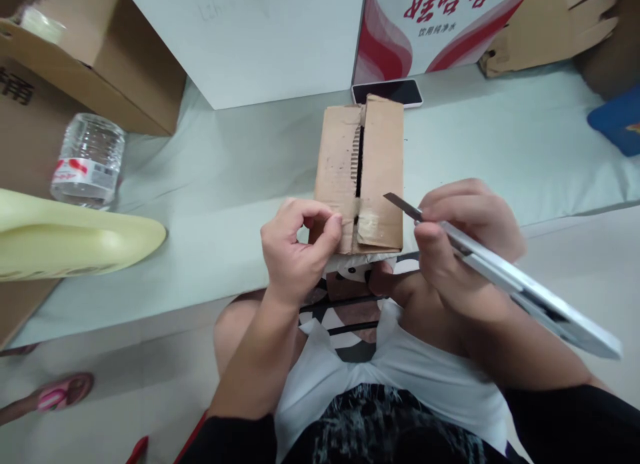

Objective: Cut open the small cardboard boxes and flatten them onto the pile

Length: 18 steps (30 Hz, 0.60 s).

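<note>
Right hand (457,277): fingers clamped on a snap-off utility knife (525,287), its blade tip over the right flap of a cardboard box (383,151). Left hand (295,257): thumb and forefinger pinched together at the box's near left corner. The box lies at the near edge of the cloth-covered worktop (240,184); beyond is a smartphone (411,93).

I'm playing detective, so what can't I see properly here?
All in the head view:
Inside of the small cardboard box: hidden by its flaps.
Part of the phone: behind that box.
The blue thing: cut off by the right edge.
Details on the cutter in the right hand: blurred.
Writing on the white box: too faint.
</note>
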Tool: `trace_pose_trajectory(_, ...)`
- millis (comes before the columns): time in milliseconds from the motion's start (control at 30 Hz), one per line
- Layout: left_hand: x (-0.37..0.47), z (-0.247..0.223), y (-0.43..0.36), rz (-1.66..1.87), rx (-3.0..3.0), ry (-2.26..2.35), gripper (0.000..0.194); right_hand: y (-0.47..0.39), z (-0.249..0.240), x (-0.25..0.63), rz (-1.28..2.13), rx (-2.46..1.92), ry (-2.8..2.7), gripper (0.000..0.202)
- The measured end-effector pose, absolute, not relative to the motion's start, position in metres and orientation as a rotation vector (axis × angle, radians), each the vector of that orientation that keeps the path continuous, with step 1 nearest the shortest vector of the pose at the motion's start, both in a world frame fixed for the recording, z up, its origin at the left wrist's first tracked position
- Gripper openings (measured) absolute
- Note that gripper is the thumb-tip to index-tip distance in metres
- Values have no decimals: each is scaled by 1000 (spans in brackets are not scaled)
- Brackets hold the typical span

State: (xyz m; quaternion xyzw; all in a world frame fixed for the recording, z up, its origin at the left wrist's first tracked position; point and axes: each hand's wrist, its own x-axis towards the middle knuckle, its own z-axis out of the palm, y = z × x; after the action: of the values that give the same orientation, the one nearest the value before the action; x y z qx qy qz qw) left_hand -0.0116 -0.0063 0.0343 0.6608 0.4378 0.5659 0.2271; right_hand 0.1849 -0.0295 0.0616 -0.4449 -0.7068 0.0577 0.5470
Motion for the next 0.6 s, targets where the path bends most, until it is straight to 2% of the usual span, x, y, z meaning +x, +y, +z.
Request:
trace_pose_trajectory(233,-2,35,-8,1512,1974,1203,12,-30,61,180,247,-1119,-1744,22)
trace_pose_trajectory(433,-4,35,-6,1512,1986,1184,9,-23,54,181,290,-947,-1731,15)
trace_pose_trajectory(600,-4,35,-6,1534,2001,1162,8,-25,56,180,332,-1001,-1719,11)
